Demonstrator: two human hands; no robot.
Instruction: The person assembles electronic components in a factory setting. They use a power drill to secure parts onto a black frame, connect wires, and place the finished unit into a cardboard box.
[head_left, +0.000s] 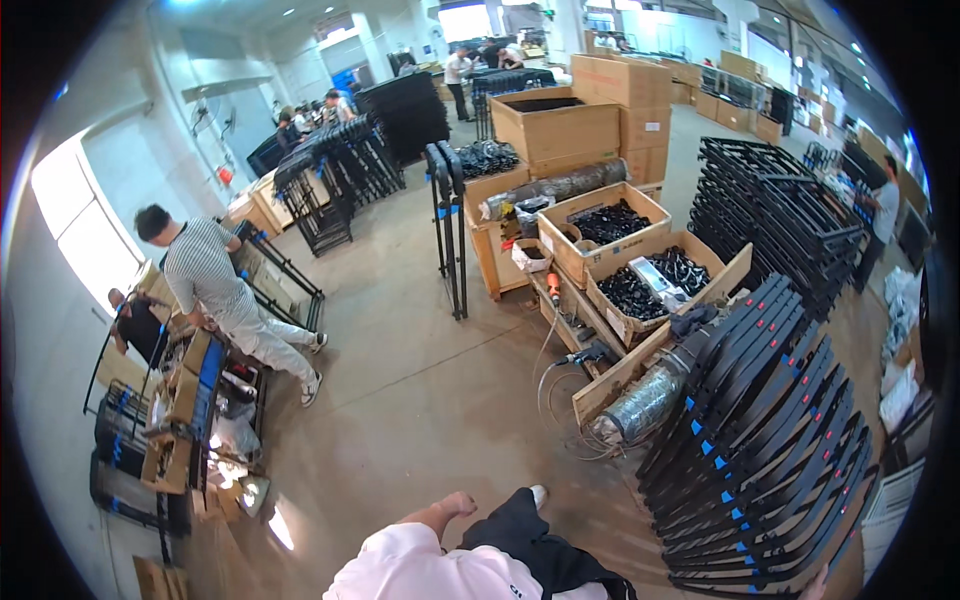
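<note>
Currently, only one of the person's own hands is in view: the left hand (458,503), at the lower centre of the head view, extending from a pale pink sleeve (420,565). It hangs in the air with the fingers curled loosely inward. It holds nothing and touches nothing. The right hand is outside the picture.

The nearest work item is the stack of black metal frames (765,440), which lies to the right of the hand and well apart from it, across a strip of bare concrete floor (400,400). The stack rests on the floor and fans out toward the lower right. Each frame is a flat black bar assembly. Small blue tabs sit along the near edges, and a few red marks show on the upper frames.

A roll of silvery wrapped material (648,400) lies just beside the upper left end of the stack, next to a wooden pallet (600,375). The pallet carries open cardboard boxes (655,280) filled with small black parts.

Further left, a person in a striped shirt (205,275) bends over a cart, well apart from the hand.
</note>
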